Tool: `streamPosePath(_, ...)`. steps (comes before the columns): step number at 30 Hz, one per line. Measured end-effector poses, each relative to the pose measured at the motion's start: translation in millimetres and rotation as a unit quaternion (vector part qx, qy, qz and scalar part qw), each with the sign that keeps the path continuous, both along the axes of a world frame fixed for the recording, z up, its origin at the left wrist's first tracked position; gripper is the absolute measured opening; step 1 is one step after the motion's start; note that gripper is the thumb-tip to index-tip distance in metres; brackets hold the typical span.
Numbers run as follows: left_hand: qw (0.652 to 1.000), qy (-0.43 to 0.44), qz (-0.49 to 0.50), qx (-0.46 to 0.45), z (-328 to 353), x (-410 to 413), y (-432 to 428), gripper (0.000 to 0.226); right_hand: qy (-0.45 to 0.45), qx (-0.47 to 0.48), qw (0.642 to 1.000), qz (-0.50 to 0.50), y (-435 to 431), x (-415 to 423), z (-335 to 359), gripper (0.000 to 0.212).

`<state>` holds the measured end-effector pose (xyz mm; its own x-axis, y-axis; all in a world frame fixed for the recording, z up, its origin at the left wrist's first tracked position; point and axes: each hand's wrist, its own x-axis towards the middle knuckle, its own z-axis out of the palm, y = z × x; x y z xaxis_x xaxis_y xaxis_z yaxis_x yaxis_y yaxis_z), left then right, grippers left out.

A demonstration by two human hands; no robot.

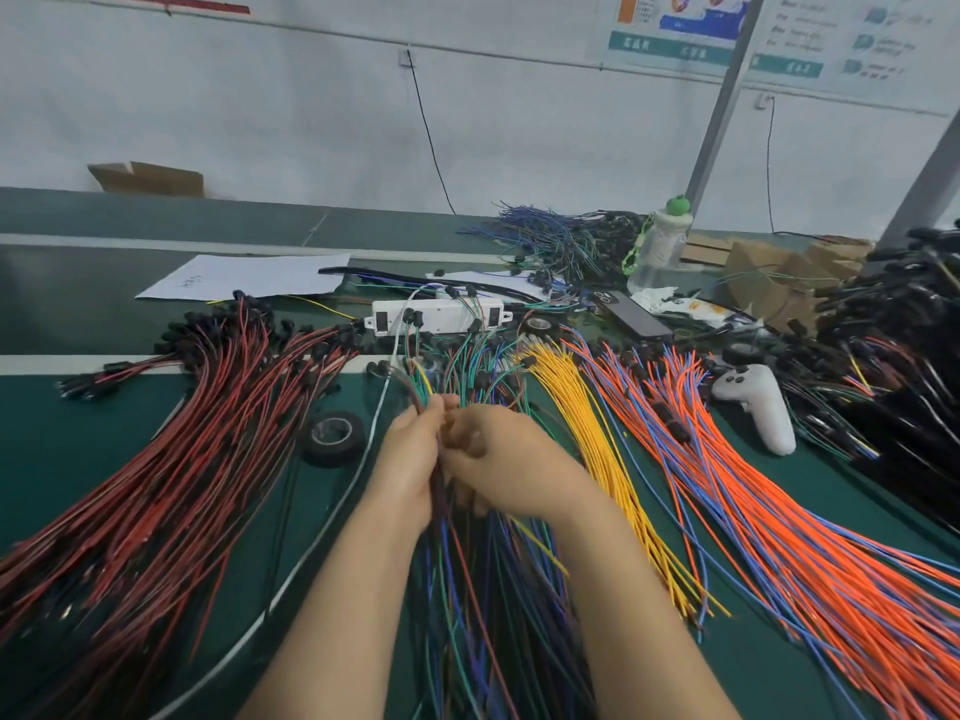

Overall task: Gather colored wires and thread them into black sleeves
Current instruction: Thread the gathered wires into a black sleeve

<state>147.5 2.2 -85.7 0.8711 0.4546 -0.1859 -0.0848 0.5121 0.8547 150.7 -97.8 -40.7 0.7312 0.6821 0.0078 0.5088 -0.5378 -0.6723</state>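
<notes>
I find left hand (410,459) and right hand (501,459) touching, fingers (434,413) of both curled round the wires (467,589); these run lengthwise away from me, far tips just beyond the left fingers (sleeve not discernible)

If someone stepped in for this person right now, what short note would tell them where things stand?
Hands: the left hand and right hand both grip one mixed wire bundle over the green table.
Supplies: red wires lie at left; yellow wires and orange-and-blue wires lie at right.
Done: one bundle is gathered.
Left: thread it into a black sleeve; none shows plainly in the hands.
</notes>
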Motion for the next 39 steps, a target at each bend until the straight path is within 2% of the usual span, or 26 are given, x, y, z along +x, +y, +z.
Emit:
streamPosePath(2,0.992,-0.063,0.015,-0.108,5,-1,13,0.027,0.144,0.060,0.987,0.039,-13,0,8,0.019)
streamPosePath(3,0.974,-0.109,0.005,-0.199,7,-4,23,0.029,0.167,0.088,0.982,0.004,-22,6,9,0.015)
streamPosePath(4,0.940,-0.160,-0.017,-0.302,9,-8,33,0.031,0.133,0.095,0.984,-0.069,-32,15,8,0.015)
streamPosePath(5,0.889,-0.208,-0.048,-0.405,9,-12,43,0.031,0.047,0.064,0.981,-0.175,-44,29,4,0.017)
streamPosePath(6,0.831,-0.248,-0.085,-0.490,8,-17,51,0.028,-0.038,0.011,0.956,-0.290,-57,42,-3,0.021)
streamPosePath(7,0.779,-0.279,-0.125,-0.548,8,-23,57,0.022,-0.082,-0.043,0.923,-0.375,-67,51,-10,0.027)
streamPosePath(8,0.756,-0.290,-0.152,-0.567,9,-28,58,0.018,-0.084,-0.089,0.898,-0.422,-75,57,-18,0.032)
streamPosePath(10,0.762,-0.292,-0.167,-0.553,10,-34,57,0.020,-0.038,-0.136,0.881,-0.451,-81,64,-35,0.038)
streamPosePath(12,0.767,-0.275,-0.178,-0.551,16,-34,52,0.021,-0.039,-0.130,0.871,-0.473,-81,67,-50,0.039)
streamPosePath(13,0.782,-0.246,-0.177,-0.544,20,-33,48,0.022,-0.054,-0.112,0.867,-0.483,-81,69,-54,0.035)
streamPosePath(14,0.819,-0.205,-0.161,-0.511,21,-29,45,0.025,-0.070,-0.090,0.862,-0.493,-81,71,-56,0.029)
streamPosePath(16,0.921,-0.103,-0.104,-0.361,22,-20,33,0.030,-0.110,-0.030,0.851,-0.512,-81,74,-57,0.021)
streamPosePath(17,0.949,-0.067,-0.086,-0.294,19,-15,26,0.029,-0.133,0.014,0.845,-0.518,-81,74,-56,0.019)
streamPosePath(19,0.977,-0.017,-0.067,-0.204,13,-10,13,0.024,-0.170,0.116,0.837,-0.508,-78,70,-48,0.016)
streamPosePath(21,0.989,0.011,-0.051,-0.140,6,-7,7,0.022,-0.173,0.206,0.849,-0.454,-70,63,-34,0.012)
streamPosePath(22,0.990,0.010,-0.049,-0.129,4,-5,5,0.022,-0.167,0.229,0.867,-0.409,-64,57,-27,0.009)
streamPosePath(24,0.989,-0.003,-0.055,-0.138,2,-3,1,0.023,-0.164,0.211,0.917,-0.298,-49,43,-14,0.005)
streamPosePath(27,0.988,0.009,-0.075,-0.133,2,-2,-4,0.025,-0.147,0.057,0.980,-0.121,-27,19,-4,0.010)
streamPosePath(29,0.989,0.025,-0.080,-0.123,2,-2,-4,0.024,-0.119,-0.069,0.990,-0.031,-14,5,-1,0.013)
streamPosePath(31,0.991,0.031,-0.067,-0.116,3,-2,0,0.025,-0.081,-0.130,0.988,0.019,-8,-3,-1,0.008)
streamPosePath(33,0.994,0.033,-0.049,-0.096,2,-1,2,0.028,-0.066,-0.126,0.990,0.008,-9,-3,-3,0.012)
streamPosePath(34,0.995,0.034,-0.042,-0.078,0,0,2,0.029,-0.074,-0.102,0.991,-0.034,-10,0,-4,0.015)
streamPosePath(35,0.997,0.036,-0.037,-0.059,-1,-1,2,0.029,-0.093,-0.063,0.989,-0.099,-12,6,-5,0.016)
streamPosePath(37,0.998,0.045,-0.039,-0.037,-2,-2,2,0.029,-0.138,-0.007,0.961,-0.240,-17,24,-10,0.020)
streamPosePath(39,0.997,0.050,-0.044,-0.027,-2,-3,3,0.028,-0.130,-0.051,0.937,-0.319,-23,40,-15,0.032)
